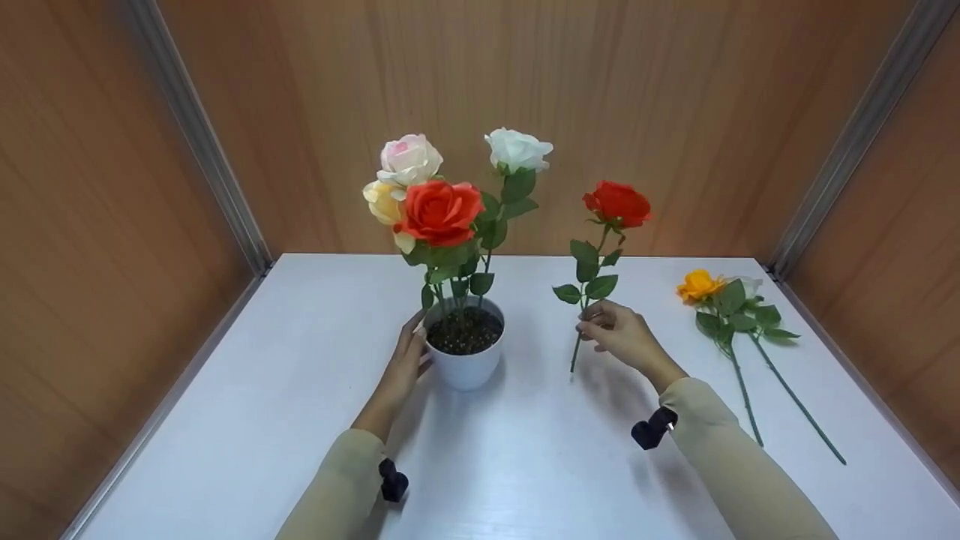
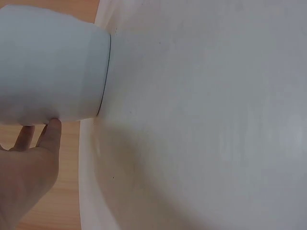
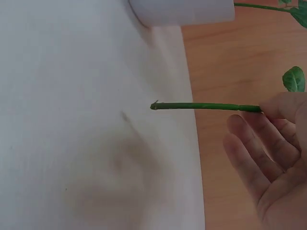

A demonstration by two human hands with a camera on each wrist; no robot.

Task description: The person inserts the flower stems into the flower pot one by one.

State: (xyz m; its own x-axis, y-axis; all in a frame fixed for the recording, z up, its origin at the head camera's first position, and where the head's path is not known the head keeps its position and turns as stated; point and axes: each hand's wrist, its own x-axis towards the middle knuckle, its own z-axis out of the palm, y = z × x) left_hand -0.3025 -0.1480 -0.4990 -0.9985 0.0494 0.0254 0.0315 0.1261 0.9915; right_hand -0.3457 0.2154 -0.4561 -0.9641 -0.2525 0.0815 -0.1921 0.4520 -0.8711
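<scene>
A white flowerpot (image 1: 466, 369) holds dark soil and several artificial roses: a red rose (image 1: 441, 212), a pale pink rose (image 1: 409, 159), a yellow rose (image 1: 382, 201) and a white rose (image 1: 517, 150). Against the pot's left side rest the fairly straight fingers of my left hand (image 1: 403, 363); in the left wrist view the fingertips (image 2: 53, 125) touch its wall. To the right of the pot, my right hand (image 1: 621, 334) pinches the stem (image 3: 206, 106) of another red rose (image 1: 618, 204) between thumb and fingers. It is held nearly upright, the cut stem end above the table.
On the right side of the white table (image 1: 300, 390) lie an orange rose (image 1: 700, 286) and another white rose (image 1: 750, 286), their stems pointing toward the front right. Wood-grain panels (image 1: 315, 127) wall the table at the back and sides.
</scene>
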